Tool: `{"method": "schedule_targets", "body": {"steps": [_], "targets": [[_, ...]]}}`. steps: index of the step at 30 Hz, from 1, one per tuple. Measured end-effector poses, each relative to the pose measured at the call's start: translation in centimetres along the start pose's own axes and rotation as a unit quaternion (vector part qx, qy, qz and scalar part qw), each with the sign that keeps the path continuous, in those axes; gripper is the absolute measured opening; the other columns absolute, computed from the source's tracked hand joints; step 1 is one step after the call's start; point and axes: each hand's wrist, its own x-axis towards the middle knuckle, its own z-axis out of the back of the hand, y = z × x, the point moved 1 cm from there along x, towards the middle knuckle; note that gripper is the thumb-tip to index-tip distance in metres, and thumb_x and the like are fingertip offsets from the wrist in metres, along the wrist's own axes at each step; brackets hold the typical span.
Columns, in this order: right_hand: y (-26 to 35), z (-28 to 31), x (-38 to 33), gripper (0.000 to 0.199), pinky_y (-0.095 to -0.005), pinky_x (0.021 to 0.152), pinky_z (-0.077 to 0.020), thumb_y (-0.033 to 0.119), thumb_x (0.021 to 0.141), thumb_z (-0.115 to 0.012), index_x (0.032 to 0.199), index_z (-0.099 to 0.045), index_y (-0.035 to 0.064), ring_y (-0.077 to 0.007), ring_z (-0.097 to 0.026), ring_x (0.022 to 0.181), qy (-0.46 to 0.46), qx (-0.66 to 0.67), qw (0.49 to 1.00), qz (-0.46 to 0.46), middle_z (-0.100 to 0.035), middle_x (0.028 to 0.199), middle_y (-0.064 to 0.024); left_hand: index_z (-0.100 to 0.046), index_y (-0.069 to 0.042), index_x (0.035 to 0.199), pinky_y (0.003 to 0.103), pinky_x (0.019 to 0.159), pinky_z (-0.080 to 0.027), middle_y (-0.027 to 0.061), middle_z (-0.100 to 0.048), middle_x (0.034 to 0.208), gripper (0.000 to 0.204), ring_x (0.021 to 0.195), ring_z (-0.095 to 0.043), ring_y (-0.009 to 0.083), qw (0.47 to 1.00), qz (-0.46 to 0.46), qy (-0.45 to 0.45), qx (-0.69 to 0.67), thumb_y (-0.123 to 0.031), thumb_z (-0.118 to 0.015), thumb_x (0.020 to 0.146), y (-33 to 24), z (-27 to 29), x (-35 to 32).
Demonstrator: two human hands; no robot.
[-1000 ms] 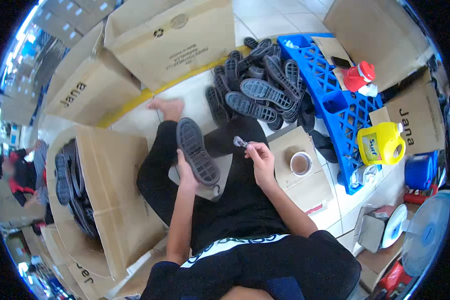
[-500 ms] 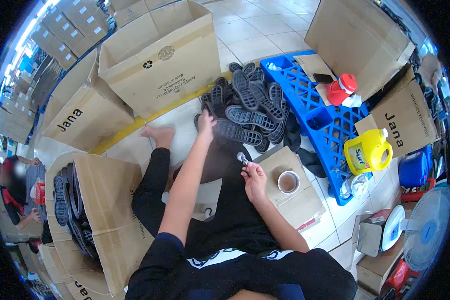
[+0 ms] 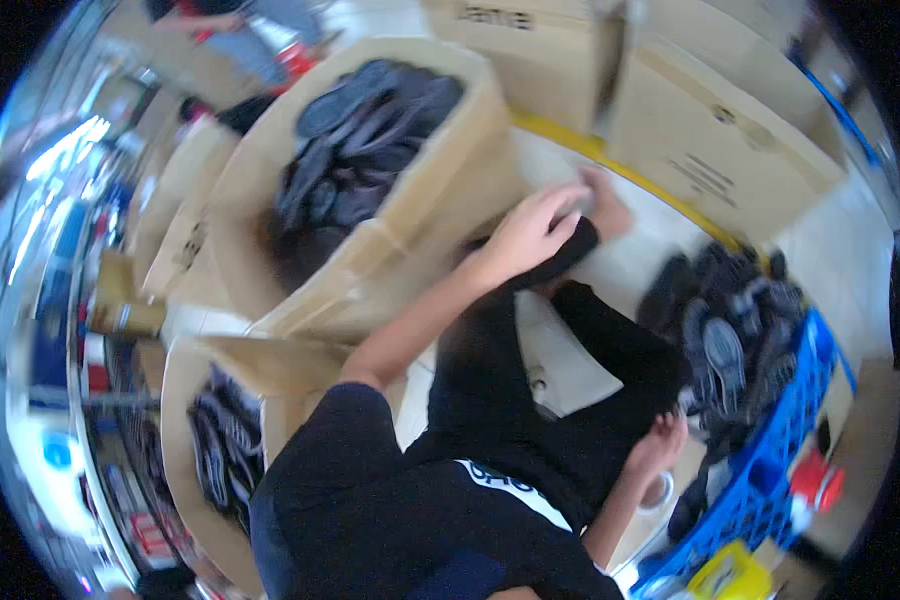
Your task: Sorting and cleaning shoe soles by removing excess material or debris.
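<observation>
My left hand (image 3: 535,235) is over my lower leg, near my bare foot and the side of a large carton (image 3: 440,190) full of dark shoe soles (image 3: 370,130). Its fingers are bent and smeared by motion; whether anything is in them is unclear. My right hand (image 3: 658,447) is curled by my thigh, around a small tool with a pale, rounded head (image 3: 684,402), mostly hidden and blurred. Beside that wrist, a cup (image 3: 657,490) of brownish liquid stands on flat cardboard. Beyond my knee lies a pile of dark shoe soles (image 3: 720,340) on the floor.
Another carton of soles (image 3: 225,440) stands at my left. Large cartons (image 3: 720,150) stand at the back behind a yellow floor line. On the right, a blue plastic pallet (image 3: 740,500) carries a red bottle (image 3: 816,482), with a yellow jug (image 3: 730,575) nearby. Another person is at the far upper left.
The view has swung to the left, bringing the filled cartons toward the middle. My left hand has left the sole pile and moved toward the carton. My right hand stays near the cup.
</observation>
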Motion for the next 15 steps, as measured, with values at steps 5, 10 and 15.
{"method": "schedule_targets", "body": {"steps": [5, 10, 15], "targets": [[-0.8, -0.3, 0.9, 0.02, -0.0284, 0.078, -0.0469, 0.016, 0.095, -0.051, 0.109, -0.056, 0.0024, -0.0141, -0.057, 0.088, 0.012, 0.065, 0.995, -0.07, -0.062, 0.106, -0.0091, -0.056, -0.003, 0.116, 0.037, 0.093, -0.043, 0.0163, -0.058, 0.114, 0.031, 0.107, -0.056, 0.0315, 0.945, -0.005, -0.127, 0.301, -0.017, -0.054, 0.087, 1.3, 19.0, 3.4], [-0.2, -2.1, 0.5, 0.021, -0.0277, 0.077, -0.0472, 0.019, 0.095, -0.054, 0.107, -0.056, 0.0026, -0.0131, -0.057, 0.086, 0.038, 0.026, 0.998, -0.053, -0.063, 0.103, -0.0072, -0.05, 0.003, 0.121, 0.042, 0.099, -0.038, 0.0252, -0.055, 0.117, 0.076, 0.112, -0.051, 0.0388, 0.852, 0.238, -0.11, 0.454, -0.052, -0.069, 0.072, 20.5, 30.7, -0.4], [0.5, -2.7, -0.1, 0.019, -0.027, 0.079, -0.0451, 0.019, 0.095, -0.053, 0.108, -0.057, 0.0053, -0.0111, -0.057, 0.087, -0.015, 0.045, 0.997, -0.059, -0.062, 0.103, -0.0059, -0.054, -0.002, 0.114, 0.042, 0.094, -0.041, 0.0234, -0.059, 0.111, 0.072, 0.109, -0.054, 0.0345, 0.863, 0.297, 0.046, 0.407, -0.054, -0.073, 0.067, 25.0, 31.3, -3.0]]}}
